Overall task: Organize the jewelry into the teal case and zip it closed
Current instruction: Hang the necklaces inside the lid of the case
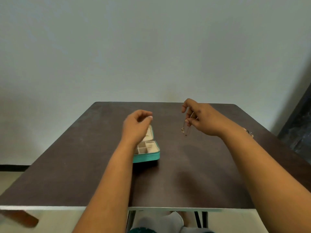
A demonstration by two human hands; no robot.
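Jewelry here means a thin gold chain (186, 130) dangling from the right hand (202, 118), pinched between thumb and fingertips above the dark surface (185, 174), well right of the teal case (148, 156). The case lies open, its cream compartments showing. The left hand (136, 126) hovers over the case, fingers loosely curled, its grip holding nothing. The chain looks light, limp and prone to tangling; holding it near the clasp and lowering it slowly should help it coil into one compartment.

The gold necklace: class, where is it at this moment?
In the head view the gold necklace dangles from the right hand, which pinches it above the table, right of the open teal case and apart from it.
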